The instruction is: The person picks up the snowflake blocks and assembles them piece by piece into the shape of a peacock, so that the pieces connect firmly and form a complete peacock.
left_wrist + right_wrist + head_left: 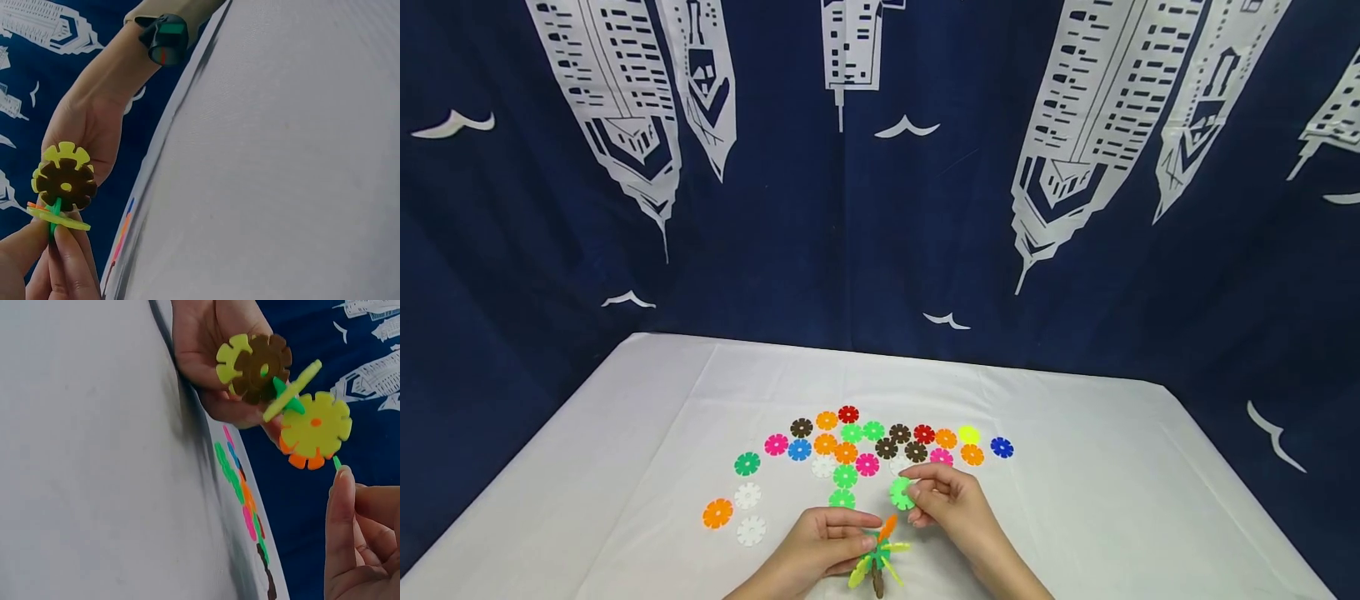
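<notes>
My left hand pinches a joined cluster of notched plastic discs low over the front of the table. At its middle is a green disc, with an orange disc, a brown disc and several yellow discs slotted in, one yellow disc facing the right wrist view. My right hand, just to the right and a little farther back, pinches a light green disc between thumb and fingertip. In the right wrist view that light green disc shows edge-on, close below the cluster and apart from it.
Loose discs lie flat beyond my hands, among them a blue disc at the right end and a dark green disc. Left of them are an orange disc and two white ones. A dark blue curtain hangs behind the white table.
</notes>
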Motion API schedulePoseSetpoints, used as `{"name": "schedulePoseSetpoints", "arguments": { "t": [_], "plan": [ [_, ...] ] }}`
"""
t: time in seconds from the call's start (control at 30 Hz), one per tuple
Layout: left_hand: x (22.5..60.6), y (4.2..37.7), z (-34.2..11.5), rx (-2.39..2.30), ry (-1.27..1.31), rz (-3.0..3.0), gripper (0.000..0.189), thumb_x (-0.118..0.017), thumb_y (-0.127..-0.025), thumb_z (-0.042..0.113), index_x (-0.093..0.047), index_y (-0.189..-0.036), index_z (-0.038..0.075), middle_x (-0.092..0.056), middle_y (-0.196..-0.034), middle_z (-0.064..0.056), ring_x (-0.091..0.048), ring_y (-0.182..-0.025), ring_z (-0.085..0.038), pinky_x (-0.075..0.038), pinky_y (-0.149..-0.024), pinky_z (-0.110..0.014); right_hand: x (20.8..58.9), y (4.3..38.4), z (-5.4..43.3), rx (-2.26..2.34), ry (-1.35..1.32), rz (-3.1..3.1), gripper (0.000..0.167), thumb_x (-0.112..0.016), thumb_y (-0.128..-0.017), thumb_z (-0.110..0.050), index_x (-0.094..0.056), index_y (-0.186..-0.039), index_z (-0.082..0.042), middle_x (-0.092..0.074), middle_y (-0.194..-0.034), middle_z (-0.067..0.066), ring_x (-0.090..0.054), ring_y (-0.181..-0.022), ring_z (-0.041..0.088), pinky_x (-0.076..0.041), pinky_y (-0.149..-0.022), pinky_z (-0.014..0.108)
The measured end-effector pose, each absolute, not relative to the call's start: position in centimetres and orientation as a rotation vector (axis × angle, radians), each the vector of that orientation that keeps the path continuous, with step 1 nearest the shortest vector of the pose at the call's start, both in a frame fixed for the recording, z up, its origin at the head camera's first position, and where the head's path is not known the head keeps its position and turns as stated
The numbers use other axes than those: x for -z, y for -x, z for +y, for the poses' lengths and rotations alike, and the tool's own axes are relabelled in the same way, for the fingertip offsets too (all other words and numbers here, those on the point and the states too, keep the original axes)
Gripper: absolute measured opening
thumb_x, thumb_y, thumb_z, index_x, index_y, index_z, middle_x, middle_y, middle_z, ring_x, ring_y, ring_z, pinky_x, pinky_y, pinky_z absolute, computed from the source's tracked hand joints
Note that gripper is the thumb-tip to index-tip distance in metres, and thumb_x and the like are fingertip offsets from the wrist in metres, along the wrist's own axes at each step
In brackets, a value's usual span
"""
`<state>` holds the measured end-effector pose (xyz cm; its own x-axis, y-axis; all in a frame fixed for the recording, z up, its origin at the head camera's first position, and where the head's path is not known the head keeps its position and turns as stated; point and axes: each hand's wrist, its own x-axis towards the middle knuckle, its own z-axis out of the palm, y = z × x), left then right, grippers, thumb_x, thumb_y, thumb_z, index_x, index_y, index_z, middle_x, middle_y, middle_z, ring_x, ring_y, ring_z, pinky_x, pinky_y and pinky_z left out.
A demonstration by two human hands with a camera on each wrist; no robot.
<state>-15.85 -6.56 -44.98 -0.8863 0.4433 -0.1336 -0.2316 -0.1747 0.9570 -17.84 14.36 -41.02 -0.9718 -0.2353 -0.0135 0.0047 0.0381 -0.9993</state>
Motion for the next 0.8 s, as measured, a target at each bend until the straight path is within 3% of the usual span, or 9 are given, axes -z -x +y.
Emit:
{"name": "schedulePoseSetpoints", "arguments": {
  "t": [0.23, 0.5, 0.8],
  "plan": [
    [45.2, 15.9, -6.6, -2.135, -0.258, 1.653, 0.029, -0.065, -0.088, 0.007, -0.063, -0.111, -0.009, -0.068, -0.094, -0.015, -0.065, -0.079, -0.012, -0.053, -0.072, -0.03, 40.9, 17.0, 13.6, 2.063, 0.412, 2.191, 0.023, -0.061, -0.087, 0.003, -0.058, -0.109, 0.012, -0.061, -0.079, 0.017, -0.062, -0.061, 0.014, -0.055, -0.06, 0.03],
    [45.0, 15.8, -6.7, -2.153, -0.267, 1.606, 0.029, -0.063, -0.089, 0.006, -0.06, -0.112, -0.012, -0.067, -0.097, -0.017, -0.065, -0.083, -0.015, -0.053, -0.075, -0.032, 40.9, 16.6, 13.1, 1.935, 0.555, 2.438, 0.016, -0.065, -0.085, 0.001, -0.065, -0.101, 0.002, -0.061, -0.075, 0.009, -0.062, -0.058, 0.017, -0.055, -0.056, 0.032],
    [44.9, 15.7, -6.7, -2.175, -0.241, 1.566, 0.028, -0.061, -0.089, 0.003, -0.06, -0.113, -0.012, -0.066, -0.1, -0.017, -0.065, -0.085, -0.016, -0.053, -0.075, -0.032, 41.6, 16.4, 12.9, 1.848, 0.741, 2.591, 0.017, -0.065, -0.084, 0.005, -0.067, -0.101, 0.0, -0.063, -0.075, 0.004, -0.061, -0.056, 0.014, -0.054, -0.052, 0.028]
  ]
}}
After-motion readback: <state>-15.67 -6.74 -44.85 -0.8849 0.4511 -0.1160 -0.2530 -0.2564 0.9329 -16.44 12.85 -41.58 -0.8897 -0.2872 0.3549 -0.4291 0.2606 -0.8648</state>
